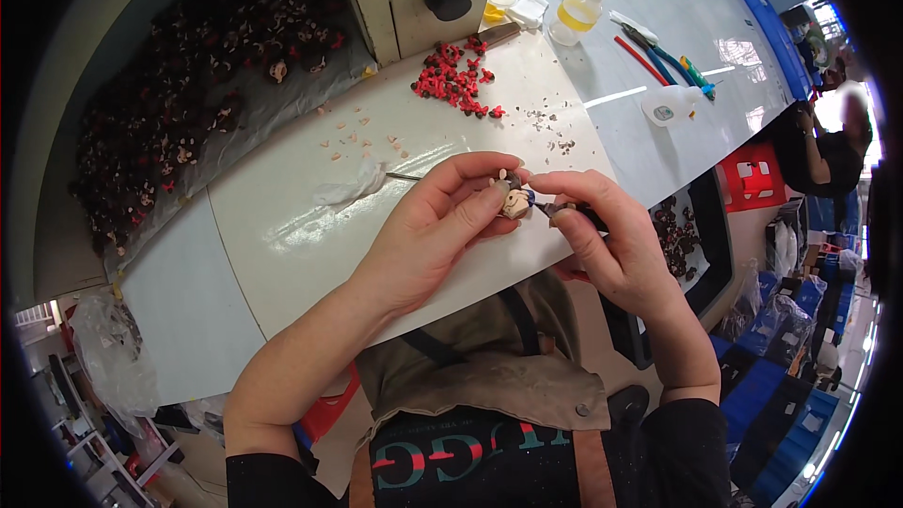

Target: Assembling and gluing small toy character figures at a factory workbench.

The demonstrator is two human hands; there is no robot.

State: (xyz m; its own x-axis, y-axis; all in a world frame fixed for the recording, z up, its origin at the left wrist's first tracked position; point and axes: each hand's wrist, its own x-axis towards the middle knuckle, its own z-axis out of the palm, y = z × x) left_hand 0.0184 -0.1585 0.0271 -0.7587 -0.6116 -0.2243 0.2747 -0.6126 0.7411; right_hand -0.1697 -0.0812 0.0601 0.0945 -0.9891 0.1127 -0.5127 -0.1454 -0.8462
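Observation:
My left hand [423,230] pinches a small figurine head [516,205] with a pale face and dark top between thumb and fingers, above the near edge of the white board. My right hand [616,245] is closed round a thin dark tool [541,208] whose tip meets the right side of the figurine head. Whether the tool is a brush or a blade I cannot tell. Just left of the hands, a crumpled white tissue [357,183] lies on the board [282,268] beside a thin metal rod [404,176].
Small red pieces [456,80] are heaped beyond my hands. A grey machine housing [404,14] stands over a bay of many dark small parts [207,85]. Farther right are two dropper bottles [577,19] and pliers [663,55]. A black tray [710,226] sits beside my right arm.

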